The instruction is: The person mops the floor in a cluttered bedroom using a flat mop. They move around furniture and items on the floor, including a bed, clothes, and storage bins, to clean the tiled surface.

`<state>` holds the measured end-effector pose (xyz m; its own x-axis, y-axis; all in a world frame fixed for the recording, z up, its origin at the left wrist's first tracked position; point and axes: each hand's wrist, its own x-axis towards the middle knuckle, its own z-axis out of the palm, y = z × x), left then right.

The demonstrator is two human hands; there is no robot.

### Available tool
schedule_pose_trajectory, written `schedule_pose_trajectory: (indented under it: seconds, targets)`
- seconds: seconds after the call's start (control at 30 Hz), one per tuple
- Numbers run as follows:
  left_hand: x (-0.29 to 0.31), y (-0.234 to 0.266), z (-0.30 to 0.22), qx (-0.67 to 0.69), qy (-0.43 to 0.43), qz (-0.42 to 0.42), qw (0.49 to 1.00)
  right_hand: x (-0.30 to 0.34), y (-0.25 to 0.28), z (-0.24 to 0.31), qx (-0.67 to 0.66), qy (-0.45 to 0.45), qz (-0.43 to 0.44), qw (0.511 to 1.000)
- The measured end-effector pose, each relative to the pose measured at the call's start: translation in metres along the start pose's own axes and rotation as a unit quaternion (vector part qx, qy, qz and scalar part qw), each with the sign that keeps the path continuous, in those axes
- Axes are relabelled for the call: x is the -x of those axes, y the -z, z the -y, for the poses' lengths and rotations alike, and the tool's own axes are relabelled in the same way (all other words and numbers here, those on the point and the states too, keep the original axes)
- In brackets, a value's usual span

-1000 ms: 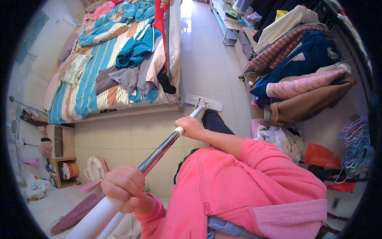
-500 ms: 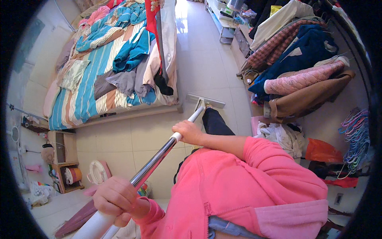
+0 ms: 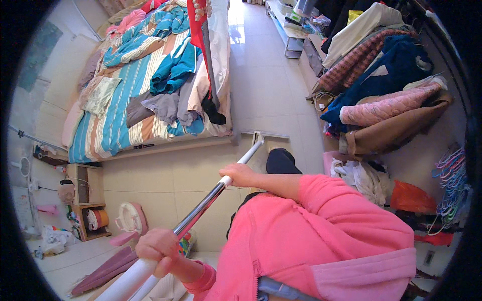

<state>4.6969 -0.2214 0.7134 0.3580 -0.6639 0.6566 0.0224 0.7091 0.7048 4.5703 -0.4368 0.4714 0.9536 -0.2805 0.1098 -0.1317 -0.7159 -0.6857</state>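
Both my hands grip the long pole of a mop (image 3: 201, 208), white with a shiny metal middle section, running slantwise from the lower left up to the floor. My left hand (image 3: 158, 249) is closed round the thick white upper part. Farther down, my right hand (image 3: 238, 174) wraps the pole just beyond a white collar. The wide, thin grey mop head (image 3: 275, 135) is on the tiles just right of the bed's corner, seen nearly edge-on. My dark trouser leg (image 3: 282, 161) is close behind it.
On the left stands a bed (image 3: 115, 120) with striped bedding and loose clothes. Clothes hang on a rack (image 3: 391, 95) at the right, with an orange-red bag (image 3: 412, 197) and several hangers (image 3: 449, 180) nearby. A folded umbrella (image 3: 105, 271) and a pink-white potty seat (image 3: 131, 218) lie lower left.
The mop head has come slightly nearer to me and turned from showing its flat top to nearly edge-on. My leg is bent more, its foot no longer visible. Both hands keep their grip.
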Motion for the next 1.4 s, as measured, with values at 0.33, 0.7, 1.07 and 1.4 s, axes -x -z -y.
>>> schedule_pose_trajectory:
  seconds: [0.33,0.7,1.07,1.4]
  targets:
    - [0.010,-0.010,-0.008,-0.010,0.032,-0.026,0.999,0.009,-0.014,-0.011,-0.059,-0.003,0.007,0.998]
    - [0.004,-0.012,-0.006,-0.011,0.049,-0.032,0.998,0.003,-0.009,-0.018,-0.092,0.018,0.010,0.996]
    - [0.005,-0.035,0.003,-0.024,0.014,-0.073,0.997,0.010,-0.008,-0.030,-0.084,0.026,0.012,0.996]
    - [0.019,-0.063,0.021,-0.073,0.031,-0.100,0.992,0.014,0.028,-0.051,-0.032,-0.007,0.070,0.997]
